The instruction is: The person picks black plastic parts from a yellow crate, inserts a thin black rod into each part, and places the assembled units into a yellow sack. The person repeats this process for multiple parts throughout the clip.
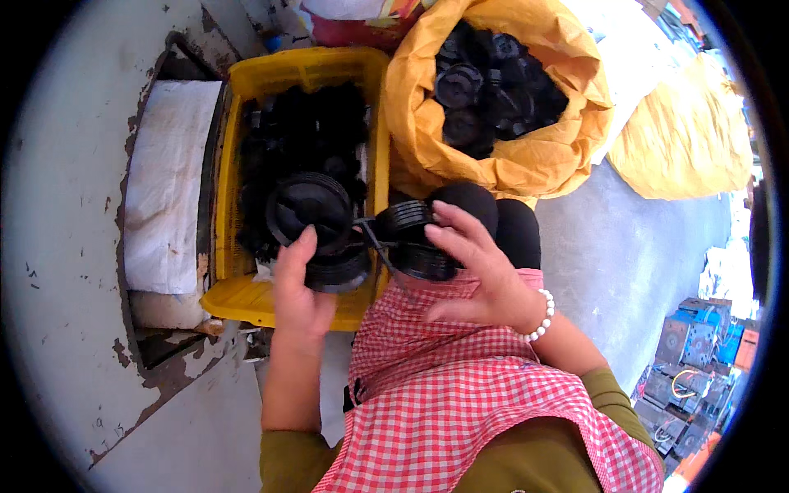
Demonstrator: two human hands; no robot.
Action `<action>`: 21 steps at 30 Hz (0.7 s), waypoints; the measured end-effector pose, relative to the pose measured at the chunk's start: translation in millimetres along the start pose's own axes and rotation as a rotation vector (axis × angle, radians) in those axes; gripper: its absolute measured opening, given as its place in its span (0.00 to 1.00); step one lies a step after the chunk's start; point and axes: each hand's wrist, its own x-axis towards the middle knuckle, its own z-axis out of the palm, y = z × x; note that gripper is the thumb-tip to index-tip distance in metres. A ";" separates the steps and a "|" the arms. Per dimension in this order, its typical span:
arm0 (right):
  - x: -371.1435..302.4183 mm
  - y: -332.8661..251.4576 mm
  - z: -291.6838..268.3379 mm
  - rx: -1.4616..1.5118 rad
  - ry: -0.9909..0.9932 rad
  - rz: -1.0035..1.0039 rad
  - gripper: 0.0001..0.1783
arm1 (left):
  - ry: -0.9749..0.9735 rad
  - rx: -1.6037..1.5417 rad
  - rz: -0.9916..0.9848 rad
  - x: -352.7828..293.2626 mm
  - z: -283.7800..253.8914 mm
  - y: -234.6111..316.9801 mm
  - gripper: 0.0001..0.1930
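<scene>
"Covering the lap on my feed is a red-and-white checked apron [448, 403]. How's the grip?"

"I see the right hand [491, 279], white bead bracelet [541, 318] at its wrist, with its fingertips touching the black caps [404, 218] and its thumb spread well apart. The left hand [300, 283] is clamped on them from the other side, thumb on a rim, fingers mostly hidden."

"Where exactly are those caps?"

"Between both hands, over the lap and the near end of a yellow basket [308, 59]. I count four, linked by a thin black stem [374, 239]."

"Anything beyond?"

"Black parts [304, 123] heaped in the basket. Right of it, an orange sack [413, 94] holding more. Farther right, I get grey floor [608, 238] and another orange sack [686, 144]."
</scene>
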 end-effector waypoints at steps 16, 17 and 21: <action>-84.1 30.1 -42.3 0.284 -0.031 0.463 0.17 | -0.106 0.131 -0.297 -39.2 11.4 -99.0 0.34; -83.8 30.5 -48.3 0.231 -0.049 0.458 0.17 | -0.074 0.277 -0.160 -39.8 11.5 -99.5 0.36; -82.4 44.2 -64.7 0.110 -0.137 0.299 0.20 | -0.404 0.933 0.282 -22.8 0.0 -77.3 0.55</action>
